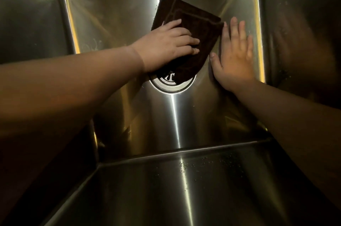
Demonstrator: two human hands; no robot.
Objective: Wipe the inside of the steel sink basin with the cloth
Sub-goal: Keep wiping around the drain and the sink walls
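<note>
The left hand (166, 45) presses the folded dark cloth (193, 28) onto the sink basin (175, 115) floor, partly covering the drain (170, 86). The right hand (235, 56) lies flat just right of it. Both grips are released.

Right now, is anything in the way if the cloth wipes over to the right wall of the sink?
Yes. The right hand lies flat on the basin floor just beside the cloth, between it and the right wall. The left hand presses directly on the cloth.

Single head view, looking steeply down into sink basin (175, 115) from close above, both forearms entering frame.
</note>
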